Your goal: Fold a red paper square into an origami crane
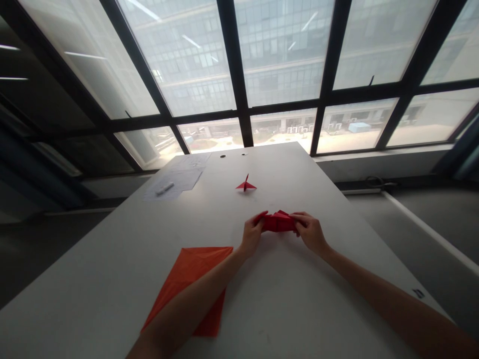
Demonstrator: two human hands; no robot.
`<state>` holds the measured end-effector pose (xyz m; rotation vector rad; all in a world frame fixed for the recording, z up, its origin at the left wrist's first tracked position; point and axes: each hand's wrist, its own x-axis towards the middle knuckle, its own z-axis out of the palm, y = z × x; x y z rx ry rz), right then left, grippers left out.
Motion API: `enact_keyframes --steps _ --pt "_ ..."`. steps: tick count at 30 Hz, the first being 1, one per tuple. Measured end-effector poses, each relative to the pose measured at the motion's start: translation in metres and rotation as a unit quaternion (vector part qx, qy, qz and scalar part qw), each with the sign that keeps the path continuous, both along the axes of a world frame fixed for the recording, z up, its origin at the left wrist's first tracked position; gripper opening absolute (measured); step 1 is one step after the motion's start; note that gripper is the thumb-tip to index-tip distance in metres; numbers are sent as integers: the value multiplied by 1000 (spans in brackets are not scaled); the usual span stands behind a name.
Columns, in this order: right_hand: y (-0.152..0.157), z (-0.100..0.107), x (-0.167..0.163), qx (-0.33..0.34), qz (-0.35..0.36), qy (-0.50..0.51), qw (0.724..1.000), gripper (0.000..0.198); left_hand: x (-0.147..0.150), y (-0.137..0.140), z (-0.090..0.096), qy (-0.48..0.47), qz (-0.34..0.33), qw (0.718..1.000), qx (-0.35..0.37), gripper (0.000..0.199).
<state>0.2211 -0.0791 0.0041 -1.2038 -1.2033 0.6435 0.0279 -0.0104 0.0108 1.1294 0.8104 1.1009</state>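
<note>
Between my two hands is a folded piece of red paper [279,223], raised a little over the white table. My left hand [252,234] pinches its left end, and my right hand [310,232] pinches its right end. The middle of the folded paper bulges upward into a peak. Farther off, a red origami crane [245,186] stands on the table with its wings spread. Under my left forearm lies orange paper [187,274], partly hidden by the arm.
The white table [112,269] stretches toward large windows [284,55]. At its far left lie printed sheets [179,177] with a white marker-like object [165,188] on them. A small dark item [418,293] is near the right edge.
</note>
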Motion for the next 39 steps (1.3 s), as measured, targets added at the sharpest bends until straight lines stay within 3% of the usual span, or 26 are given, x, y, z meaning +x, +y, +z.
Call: enact_keyframes --steps 10,13,18,24,31,36,39 --pt "3 -2 6 51 -15 21 998 24 -8 1 8 -49 -60 997 1 32" --pt "0 0 7 57 -27 1 998 23 -6 -1 8 25 -23 996 78 32" --pt "-9 4 2 82 3 -138 987 29 -4 -9 9 153 42 961 227 18" --pt "-13 8 -2 161 41 -223 961 35 -7 -13 12 156 50 957 240 20" --pt "-13 5 2 156 19 -190 969 32 -4 -17 9 138 86 958 234 20" --pt "-14 6 6 159 25 -177 971 31 -5 -21 14 130 -1 955 266 36" --pt "-13 8 7 161 35 -162 973 29 -6 -19 16 108 -50 967 225 39"
